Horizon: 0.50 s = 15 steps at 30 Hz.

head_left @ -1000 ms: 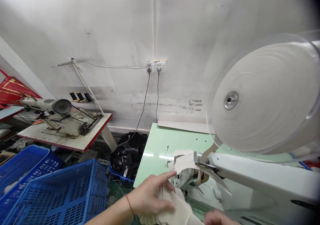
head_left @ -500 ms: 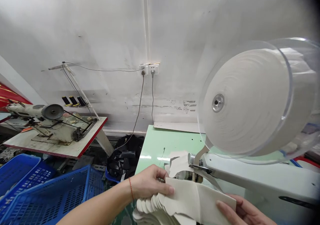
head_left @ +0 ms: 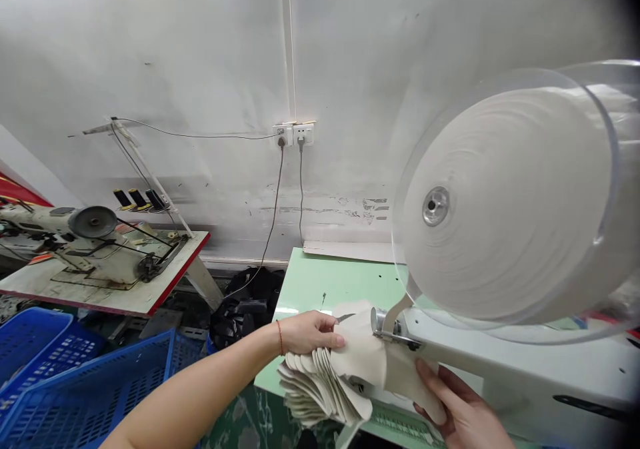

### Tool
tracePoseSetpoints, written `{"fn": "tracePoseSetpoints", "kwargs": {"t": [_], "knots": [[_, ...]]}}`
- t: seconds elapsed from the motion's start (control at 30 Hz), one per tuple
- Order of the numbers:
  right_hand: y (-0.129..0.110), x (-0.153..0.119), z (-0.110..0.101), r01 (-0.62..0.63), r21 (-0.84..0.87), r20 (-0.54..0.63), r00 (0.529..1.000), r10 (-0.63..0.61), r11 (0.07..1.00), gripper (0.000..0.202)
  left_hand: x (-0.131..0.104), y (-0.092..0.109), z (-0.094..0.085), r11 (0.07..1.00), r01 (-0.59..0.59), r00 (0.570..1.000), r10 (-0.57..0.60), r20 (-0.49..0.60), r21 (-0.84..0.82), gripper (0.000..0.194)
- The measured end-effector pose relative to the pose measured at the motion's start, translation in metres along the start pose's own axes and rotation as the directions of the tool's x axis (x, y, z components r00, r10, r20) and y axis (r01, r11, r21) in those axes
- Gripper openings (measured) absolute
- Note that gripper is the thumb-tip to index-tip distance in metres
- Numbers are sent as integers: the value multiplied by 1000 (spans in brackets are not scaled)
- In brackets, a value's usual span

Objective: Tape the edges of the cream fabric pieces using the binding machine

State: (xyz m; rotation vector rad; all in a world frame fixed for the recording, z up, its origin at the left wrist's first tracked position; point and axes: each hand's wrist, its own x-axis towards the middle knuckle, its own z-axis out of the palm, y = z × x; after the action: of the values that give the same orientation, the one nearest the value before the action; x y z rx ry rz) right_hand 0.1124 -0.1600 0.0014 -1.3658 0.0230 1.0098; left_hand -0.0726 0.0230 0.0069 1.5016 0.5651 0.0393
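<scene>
My left hand pinches the left part of a cream sheet piece, thumb on top. Its right end is gripped by my right hand, thumb above and fingers beneath. The piece lies stretched under the head of a pale machine, just in front of a metal guide. A cream tape comes down to that guide from a large roll between clear discs. Below my left hand hangs a fanned bunch of similar cream pieces. Whether they are joined to the held piece I cannot tell.
The machine stands on a green table against the wall. Blue crates sit on the floor at left, near another sewing machine on its own table. Black material lies between the tables. Two cords run to wall sockets.
Both hands have carried the cream piece away from me, under the machine head by the guide. The bunch of pieces has swung along with it. The view has shifted slightly right.
</scene>
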Motion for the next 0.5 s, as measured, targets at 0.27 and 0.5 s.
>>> {"fn": "tracePoseSetpoints", "kwargs": {"t": [0.27,0.5], "knots": [[-7,12,7,10,22,-12,1000,-10,1000,58,12,-2,-3,985,56,998,-48,51,-161,63],[-2,29,8,-7,195,-25,1000,12,981,35,1,-15,8,971,33,997,-47,-56,-238,58]]}}
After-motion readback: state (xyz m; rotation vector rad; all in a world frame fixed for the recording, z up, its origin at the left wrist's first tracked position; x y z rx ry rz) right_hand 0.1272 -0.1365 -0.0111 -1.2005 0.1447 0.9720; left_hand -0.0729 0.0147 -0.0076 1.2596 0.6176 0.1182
